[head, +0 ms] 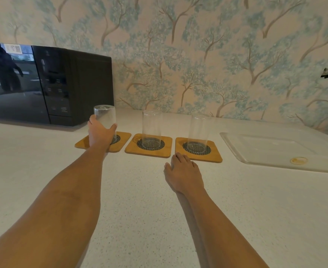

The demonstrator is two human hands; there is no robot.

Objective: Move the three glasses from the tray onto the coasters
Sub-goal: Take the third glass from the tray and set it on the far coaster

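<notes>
head view: left hand [100, 132] wraps the left glass [104, 118] on its coaster [85, 142] — fingers curled round it; right hand [184, 174] flat on the counter [140, 190], fingers spread, holding nothing.

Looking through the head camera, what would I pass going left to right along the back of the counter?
Microwave → glass gripped by the left hand on the first coaster → middle glass on its coaster → right glass on its coaster → clear tray.
</notes>
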